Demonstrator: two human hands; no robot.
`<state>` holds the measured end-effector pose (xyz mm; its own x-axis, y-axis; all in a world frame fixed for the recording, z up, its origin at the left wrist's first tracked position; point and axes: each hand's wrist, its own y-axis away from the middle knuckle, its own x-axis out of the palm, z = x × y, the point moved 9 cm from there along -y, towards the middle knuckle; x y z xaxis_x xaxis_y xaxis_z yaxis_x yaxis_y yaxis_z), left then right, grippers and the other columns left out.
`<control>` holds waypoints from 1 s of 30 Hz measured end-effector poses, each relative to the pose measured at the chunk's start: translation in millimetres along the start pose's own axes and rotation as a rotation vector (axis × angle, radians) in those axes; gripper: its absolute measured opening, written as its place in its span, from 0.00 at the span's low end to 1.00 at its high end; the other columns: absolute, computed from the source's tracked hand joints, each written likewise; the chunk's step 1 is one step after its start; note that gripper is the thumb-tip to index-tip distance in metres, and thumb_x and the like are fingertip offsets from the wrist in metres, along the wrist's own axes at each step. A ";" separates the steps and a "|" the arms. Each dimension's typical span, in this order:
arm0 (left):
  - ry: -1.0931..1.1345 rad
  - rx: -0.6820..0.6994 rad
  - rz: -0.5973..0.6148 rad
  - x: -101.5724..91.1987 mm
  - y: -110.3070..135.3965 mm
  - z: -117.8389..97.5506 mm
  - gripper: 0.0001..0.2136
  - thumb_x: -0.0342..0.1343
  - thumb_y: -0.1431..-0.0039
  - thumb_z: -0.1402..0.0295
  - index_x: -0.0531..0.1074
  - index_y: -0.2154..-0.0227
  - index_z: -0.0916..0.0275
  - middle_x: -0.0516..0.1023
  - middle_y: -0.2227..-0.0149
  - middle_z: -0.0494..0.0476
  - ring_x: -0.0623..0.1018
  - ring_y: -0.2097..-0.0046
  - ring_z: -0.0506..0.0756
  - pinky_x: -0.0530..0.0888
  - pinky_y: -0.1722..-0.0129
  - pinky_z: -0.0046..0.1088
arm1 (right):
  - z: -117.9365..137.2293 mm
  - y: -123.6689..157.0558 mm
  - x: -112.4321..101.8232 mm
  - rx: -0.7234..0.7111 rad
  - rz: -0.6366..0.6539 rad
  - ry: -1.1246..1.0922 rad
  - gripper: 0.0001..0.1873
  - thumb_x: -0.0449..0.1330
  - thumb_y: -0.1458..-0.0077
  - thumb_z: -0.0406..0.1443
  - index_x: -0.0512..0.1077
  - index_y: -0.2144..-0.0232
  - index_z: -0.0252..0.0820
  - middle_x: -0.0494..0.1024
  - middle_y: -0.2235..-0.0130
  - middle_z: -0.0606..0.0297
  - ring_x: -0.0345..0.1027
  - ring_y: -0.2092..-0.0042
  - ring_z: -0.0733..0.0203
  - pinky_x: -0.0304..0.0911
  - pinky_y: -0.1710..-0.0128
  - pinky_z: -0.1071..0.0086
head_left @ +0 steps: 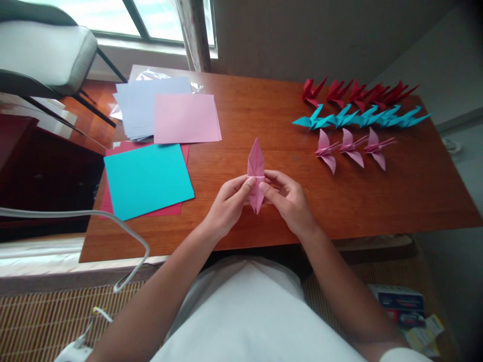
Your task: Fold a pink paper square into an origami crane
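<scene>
A folded pink origami paper (256, 158), long and diamond-shaped with a pale crease across its middle, points away from me above the table's near edge. My left hand (232, 198) pinches its left side, thumb on the front near the crease. On the other side my right hand (285, 196) grips it the same way, thumb pressed on the lower half. The fingers behind the paper are partly hidden.
Rows of red paper cranes (360, 94), turquoise cranes (362, 118) and pink cranes (352, 147) stand on the wooden table (241, 236) at right. Pink sheets (186, 118), grey-blue sheets (138, 108) and turquoise sheets (149, 178) lie left. A white cable (128, 229) arches near the left corner.
</scene>
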<state>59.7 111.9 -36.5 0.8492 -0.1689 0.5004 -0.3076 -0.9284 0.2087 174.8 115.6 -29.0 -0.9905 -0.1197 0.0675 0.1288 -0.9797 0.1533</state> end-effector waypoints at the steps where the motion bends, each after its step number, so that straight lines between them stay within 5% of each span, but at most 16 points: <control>1: 0.015 -0.010 0.011 1.3 0.3 0.4 0.16 0.65 0.40 0.55 0.80 0.63 0.65 0.79 0.69 0.54 0.77 0.68 0.50 0.77 0.64 0.26 | -2.0 -0.8 1.2 0.016 -0.001 -0.045 0.20 0.70 0.47 0.47 0.77 0.54 0.48 0.82 0.56 0.64 0.77 0.59 0.58 0.76 0.65 0.67; 13: -0.039 0.002 0.035 6.0 0.9 -3.7 0.16 0.64 0.39 0.54 0.80 0.64 0.65 0.82 0.66 0.57 0.79 0.65 0.53 0.76 0.65 0.25 | 4.5 -0.5 -0.7 -0.010 -0.021 -0.083 0.14 0.72 0.48 0.43 0.80 0.59 0.48 0.80 0.60 0.66 0.74 0.62 0.61 0.74 0.66 0.70; 19: -0.085 0.052 0.078 10.3 1.7 -9.6 0.16 0.61 0.37 0.54 0.79 0.65 0.66 0.81 0.66 0.56 0.79 0.65 0.53 0.77 0.62 0.27 | 23.3 -1.1 -4.9 -0.189 -0.069 0.104 0.07 0.69 0.44 0.41 0.80 0.63 0.46 0.78 0.58 0.64 0.73 0.57 0.59 0.71 0.62 0.68; 30: -0.102 0.077 -0.036 3.8 4.5 -14.9 0.17 0.64 0.41 0.53 0.79 0.67 0.65 0.78 0.71 0.54 0.75 0.69 0.52 0.73 0.70 0.25 | 38.0 2.4 -0.2 -0.269 -0.190 0.175 0.04 0.68 0.44 0.38 0.79 0.70 0.47 0.77 0.66 0.66 0.71 0.64 0.60 0.65 0.66 0.66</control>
<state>55.2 112.0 -21.1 0.8996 -0.1637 0.4050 -0.2452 -0.9565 0.1580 177.2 119.4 8.9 -0.9918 0.0655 -0.1100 -0.0523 -0.9915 -0.1192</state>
